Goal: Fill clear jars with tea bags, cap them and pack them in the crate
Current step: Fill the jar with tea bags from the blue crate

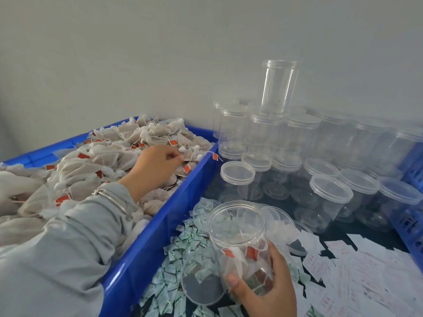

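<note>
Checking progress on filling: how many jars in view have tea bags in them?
1. The open jar gripped by the right hand, at bottom centre, holds a few tea bags. The capped jars behind look empty, though some are partly hidden.

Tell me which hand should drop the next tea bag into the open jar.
Left. The left hand is already in the blue bin, pinching at the tea bags, while the right hand grips the open jar, steadying it.
</note>
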### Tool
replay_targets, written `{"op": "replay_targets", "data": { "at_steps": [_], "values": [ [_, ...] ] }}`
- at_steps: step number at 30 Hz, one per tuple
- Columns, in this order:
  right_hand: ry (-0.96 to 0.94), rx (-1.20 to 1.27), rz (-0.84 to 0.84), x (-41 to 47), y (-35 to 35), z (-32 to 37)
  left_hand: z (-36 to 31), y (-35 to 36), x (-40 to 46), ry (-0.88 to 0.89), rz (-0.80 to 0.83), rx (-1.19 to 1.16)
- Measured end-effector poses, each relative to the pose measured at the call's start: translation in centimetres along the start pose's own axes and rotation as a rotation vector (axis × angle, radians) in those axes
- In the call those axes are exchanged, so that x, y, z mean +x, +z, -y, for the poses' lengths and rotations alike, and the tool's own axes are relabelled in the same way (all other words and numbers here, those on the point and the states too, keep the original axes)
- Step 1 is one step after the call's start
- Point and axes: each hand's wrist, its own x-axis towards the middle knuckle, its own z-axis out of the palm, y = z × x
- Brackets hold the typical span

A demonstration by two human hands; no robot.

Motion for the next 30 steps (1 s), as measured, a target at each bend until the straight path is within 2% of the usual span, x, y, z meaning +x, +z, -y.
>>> {"op": "replay_targets", "data": {
  "at_steps": [3, 7, 10, 21, 24, 30],
  "values": [
    [-0.007, 0.001, -0.002, -0.1, 0.0, 0.1, 3.1, 0.8, 0.9, -0.124, 0.061, 0.082],
    [0.003, 0.005, 0.003, 0.0, 0.0, 0.2, 4.9, 2.8, 0.5, -0.091, 0.491, 0.433],
    [0.011, 0.004, 0.006, 0.0, -0.1, 0.1, 4.9, 3.3, 0.4, -0.096, 0.631, 0.521],
    [-0.028, -0.019, 0.0, 0.2, 0.0, 0.1, 4.3, 3.6, 0.6, -0.134, 0.683, 0.622],
    [-0.02, -0.023, 0.011, 0.2, -0.1, 0.2, 4.3, 3.3, 0.5, -0.108, 0.614, 0.617],
    [0.013, 0.002, 0.009, 0.4, -0.2, 0.1, 5.2, 0.9, 1.3, -0.199, 0.333, 0.186]
  ]
}}
